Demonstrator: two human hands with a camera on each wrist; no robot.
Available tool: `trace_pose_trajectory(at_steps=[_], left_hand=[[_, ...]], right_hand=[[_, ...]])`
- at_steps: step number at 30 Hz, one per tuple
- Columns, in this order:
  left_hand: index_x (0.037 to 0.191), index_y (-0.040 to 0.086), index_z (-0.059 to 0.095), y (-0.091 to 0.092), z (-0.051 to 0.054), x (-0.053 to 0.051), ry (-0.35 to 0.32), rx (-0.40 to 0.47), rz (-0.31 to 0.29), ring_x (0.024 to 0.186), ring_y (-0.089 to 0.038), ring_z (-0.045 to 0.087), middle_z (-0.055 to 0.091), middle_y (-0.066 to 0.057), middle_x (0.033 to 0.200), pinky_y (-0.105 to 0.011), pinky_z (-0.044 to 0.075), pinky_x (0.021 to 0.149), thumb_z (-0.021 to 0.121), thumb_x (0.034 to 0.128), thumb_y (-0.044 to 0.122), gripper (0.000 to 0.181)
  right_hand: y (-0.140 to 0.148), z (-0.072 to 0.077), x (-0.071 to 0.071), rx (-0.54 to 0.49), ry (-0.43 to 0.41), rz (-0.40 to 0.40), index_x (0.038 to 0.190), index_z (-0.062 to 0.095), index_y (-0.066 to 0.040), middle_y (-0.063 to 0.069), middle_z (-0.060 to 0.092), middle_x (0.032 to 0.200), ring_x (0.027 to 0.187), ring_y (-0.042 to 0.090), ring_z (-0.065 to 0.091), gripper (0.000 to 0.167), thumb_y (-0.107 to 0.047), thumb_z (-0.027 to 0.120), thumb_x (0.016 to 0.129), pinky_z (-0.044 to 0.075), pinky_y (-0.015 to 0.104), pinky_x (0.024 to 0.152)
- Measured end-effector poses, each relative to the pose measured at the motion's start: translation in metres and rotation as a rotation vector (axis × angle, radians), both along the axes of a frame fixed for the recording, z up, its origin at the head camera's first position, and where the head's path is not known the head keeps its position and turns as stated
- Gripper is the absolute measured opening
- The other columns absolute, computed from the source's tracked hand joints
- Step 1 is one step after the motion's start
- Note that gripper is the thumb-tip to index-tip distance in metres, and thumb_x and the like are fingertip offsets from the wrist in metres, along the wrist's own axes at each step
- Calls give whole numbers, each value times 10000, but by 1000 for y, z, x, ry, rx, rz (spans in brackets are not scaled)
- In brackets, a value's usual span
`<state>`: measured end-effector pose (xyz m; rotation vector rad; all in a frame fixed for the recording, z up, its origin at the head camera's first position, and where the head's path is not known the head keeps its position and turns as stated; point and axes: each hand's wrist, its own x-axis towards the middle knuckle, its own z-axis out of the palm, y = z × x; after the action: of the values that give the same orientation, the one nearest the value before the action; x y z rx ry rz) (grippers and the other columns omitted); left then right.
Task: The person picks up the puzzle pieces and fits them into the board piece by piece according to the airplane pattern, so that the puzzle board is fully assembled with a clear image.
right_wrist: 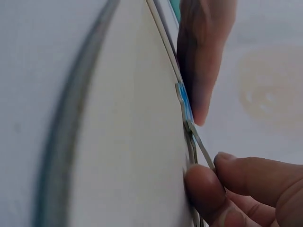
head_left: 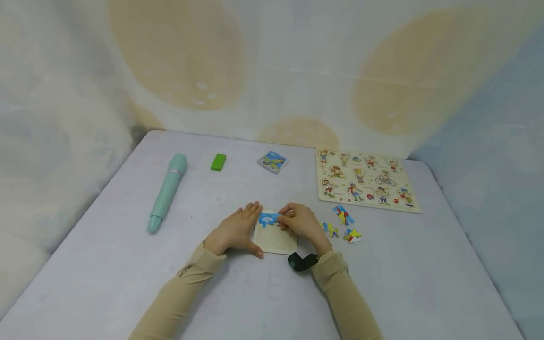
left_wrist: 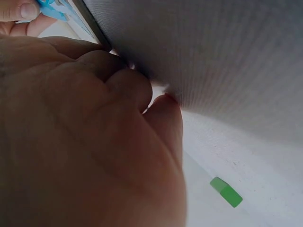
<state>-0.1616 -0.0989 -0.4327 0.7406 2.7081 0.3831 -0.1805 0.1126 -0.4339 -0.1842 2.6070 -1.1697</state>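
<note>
A small square wooden puzzle tray (head_left: pixel 276 242) lies in front of the person, with a blue puzzle piece (head_left: pixel 267 219) at its far left corner. The left hand (head_left: pixel 239 231) rests along the tray's left side, fingers extended and thumb near the front corner. At the far right part of the tray, the right hand (head_left: pixel 301 221) pinches another puzzle piece (right_wrist: pixel 204 150) between thumb and finger. In the right wrist view that piece is tilted and meets the blue one. Several loose puzzle pieces (head_left: pixel 343 215) lie right of the right hand.
A wooden board with cartoon figures (head_left: pixel 367 179) lies at the back right. Farther back are a small picture square (head_left: pixel 273 162) and a green block (head_left: pixel 218 162). A mint-green microphone-shaped stick (head_left: pixel 167 193) lies to the left. A dark strap (head_left: pixel 302 261) sits at the right wrist.
</note>
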Motion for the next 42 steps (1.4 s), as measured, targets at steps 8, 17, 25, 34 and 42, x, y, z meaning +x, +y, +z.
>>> trace_pose_trajectory(at_steps=[8,17,25,34,42], left_hand=[[1534,-7,184,-2,-3,3,-7,-13,13,1517,-281,122,148,-155,1621,-463,192,1226,830,600,619,1297],[1529,-22,188,0,3,-1,12,-3,-11,1514,-296,131,157,-176,1616,-471,197,1223,823,610,619,1287],[1524,-34,194,0,3,0,10,-2,-12,1512,-311,138,166,-187,1612,-478,202,1220,827,612,612,1284],[1521,-37,201,0,-2,0,15,4,-14,1510,-315,144,171,-189,1610,-480,202,1219,827,612,610,1280],[1526,-31,188,3,4,-1,12,1,-14,1513,-312,126,146,-184,1616,-474,179,1227,822,608,625,1294]], right_hand=[[-6,-5,2,56,39,-6,1160,647,-124,-38,687,649,568,98,572,286,-250,665,904,389,217,538],[-7,-2,-1,128,89,-31,1417,487,-194,-32,671,631,520,101,527,558,-279,667,896,368,224,500],[-10,-6,2,222,130,-83,1399,502,-153,-10,664,695,553,113,546,591,-327,689,866,388,225,502],[7,0,-2,60,43,-38,1315,586,-112,44,699,749,579,102,565,440,-282,656,915,415,209,528],[77,17,-12,-23,47,-166,1326,570,-76,180,699,1029,747,184,634,398,-274,566,980,484,229,629]])
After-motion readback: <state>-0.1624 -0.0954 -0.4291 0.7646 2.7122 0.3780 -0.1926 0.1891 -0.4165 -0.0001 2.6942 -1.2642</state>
